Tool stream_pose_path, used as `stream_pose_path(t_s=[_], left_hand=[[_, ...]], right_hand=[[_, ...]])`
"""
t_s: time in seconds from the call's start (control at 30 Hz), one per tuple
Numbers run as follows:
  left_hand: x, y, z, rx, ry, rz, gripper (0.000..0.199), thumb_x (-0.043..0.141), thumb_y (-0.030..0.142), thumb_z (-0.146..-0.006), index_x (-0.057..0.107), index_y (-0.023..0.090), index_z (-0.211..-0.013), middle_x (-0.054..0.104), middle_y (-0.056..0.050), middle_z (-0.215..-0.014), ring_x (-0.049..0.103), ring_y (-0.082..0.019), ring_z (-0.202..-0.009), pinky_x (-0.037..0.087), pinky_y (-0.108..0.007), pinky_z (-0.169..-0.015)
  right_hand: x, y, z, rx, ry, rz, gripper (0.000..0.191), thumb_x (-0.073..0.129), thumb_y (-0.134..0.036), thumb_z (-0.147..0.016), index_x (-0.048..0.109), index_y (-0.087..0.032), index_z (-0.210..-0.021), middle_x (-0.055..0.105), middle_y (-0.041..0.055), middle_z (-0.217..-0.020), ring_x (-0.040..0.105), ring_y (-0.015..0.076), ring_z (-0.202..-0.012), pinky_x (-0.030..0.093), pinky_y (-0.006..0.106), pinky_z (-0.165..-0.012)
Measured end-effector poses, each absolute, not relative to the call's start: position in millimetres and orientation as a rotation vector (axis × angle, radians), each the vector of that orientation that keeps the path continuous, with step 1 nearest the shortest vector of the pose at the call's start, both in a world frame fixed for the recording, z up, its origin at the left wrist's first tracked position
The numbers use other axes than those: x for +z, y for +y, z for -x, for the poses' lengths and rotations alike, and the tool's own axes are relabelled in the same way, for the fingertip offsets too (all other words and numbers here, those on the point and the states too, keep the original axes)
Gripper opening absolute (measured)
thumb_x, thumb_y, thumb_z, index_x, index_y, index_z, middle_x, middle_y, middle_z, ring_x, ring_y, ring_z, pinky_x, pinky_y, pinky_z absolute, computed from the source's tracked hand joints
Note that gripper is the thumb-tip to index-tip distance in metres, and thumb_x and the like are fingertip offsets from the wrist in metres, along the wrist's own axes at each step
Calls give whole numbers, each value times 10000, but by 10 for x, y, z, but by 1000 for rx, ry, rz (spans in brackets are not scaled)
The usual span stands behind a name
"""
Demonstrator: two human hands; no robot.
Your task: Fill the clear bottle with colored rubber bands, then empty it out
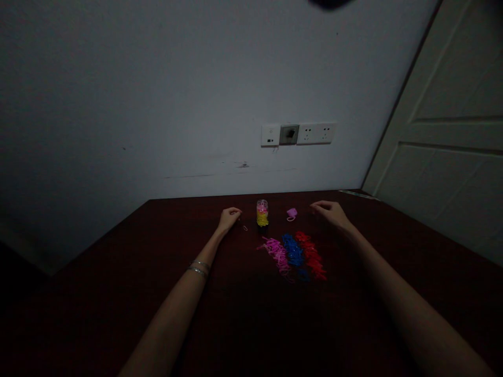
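1. Jar: a clear jar [262, 213] stands upright on the dark counter [220, 319], near its back edge. Yellow pieces fill the lower part, with pink ones above.
2. Left hand: the left hand [229, 219] rests on the counter to the left of the jar, apart from it. Its fingers are bent, with thumb and forefinger tips close together; whether they pinch anything is too small to tell. A bracelet [199, 268] circles the wrist.
3. Small band: a thin, pale pink band [245, 228] lies between the left hand and the jar, slightly nearer the camera than the jar.
4. Right hand: the right hand [330, 211] is well to the right of the jar, fingers pointing towards it. The fingers lie close together; whether the tips press together or hold something, I cannot tell.
5. Purple-pink piece: a small piece with a loop [292, 212] lies to the right of the jar, between it and the right hand.
6. Piles: nearer the camera than the jar, and running off to its right, lie a pink pile [278, 255], a blue pile [293, 250] and a red pile [312, 255], side by side from left to right.
7. Wall: beyond the jar, sockets [314, 134] are set in the wall [196, 94].
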State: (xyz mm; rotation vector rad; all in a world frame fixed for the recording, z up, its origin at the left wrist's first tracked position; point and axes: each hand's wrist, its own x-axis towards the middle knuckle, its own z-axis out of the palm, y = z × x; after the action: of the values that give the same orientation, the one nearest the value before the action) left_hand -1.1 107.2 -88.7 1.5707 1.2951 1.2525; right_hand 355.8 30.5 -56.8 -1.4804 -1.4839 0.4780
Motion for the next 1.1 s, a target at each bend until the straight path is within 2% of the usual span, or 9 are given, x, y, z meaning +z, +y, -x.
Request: stream_pose_path(t_s=[0.2,0.5,0.67,0.8,0.97,1.1], left_hand=[[-877,1062,8,1215,1274,-1626,148,568,236,-628,641,115,-670,523,22,-479,435,-75,-447,328,-183,-467],[-838,1081,12,973,1250,-1834,111,576,198,-608,648,114,-607,609,-14,-569,534,-115,-557,397,-208,-557],[-699,1077,112,660,1030,-1915,149,641,198,-568,665,119,-692,646,-28,-665,557,-115,-621,410,-201,-618],[-592,1067,145,403,983,-1992,236,698,222,-514,663,125,-726,620,-11,-607,529,-106,-563,376,-181,-531],[-599,1056,108,361,1046,-2132,94,664,196,-523,644,132,-588,593,-6,-541,486,-98,-506,338,-176,-477],[-576,948,83,367,1105,-2221,55,593,144,-556,642,139,-579,606,-7,-554,487,-100,-509,338,-178,-485]], right_hand=[[-1015,230,-3836,470,-1405,1622,371,520,-408,-674,672,-112,-840,648,61,-633,558,145,-537,409,239,-497],[-977,202,-3788,399,-1497,1685,364,476,-395,-691,682,-128,-826,654,53,-649,579,163,-586,417,249,-552],[-981,202,-3778,403,-1494,1700,377,477,-407,-687,682,-118,-817,660,62,-666,579,166,-592,417,254,-564],[-982,201,-3771,383,-1532,1721,363,473,-395,-694,687,-129,-817,671,59,-695,599,182,-649,423,262,-607],[-994,211,-3782,356,-1562,1735,328,473,-368,-701,692,-148,-809,692,68,-776,616,207,-763,430,270,-673],[-1006,218,-3786,360,-1569,1740,331,470,-366,-699,694,-151,-813,693,65,-798,618,214,-778,431,279,-692]])
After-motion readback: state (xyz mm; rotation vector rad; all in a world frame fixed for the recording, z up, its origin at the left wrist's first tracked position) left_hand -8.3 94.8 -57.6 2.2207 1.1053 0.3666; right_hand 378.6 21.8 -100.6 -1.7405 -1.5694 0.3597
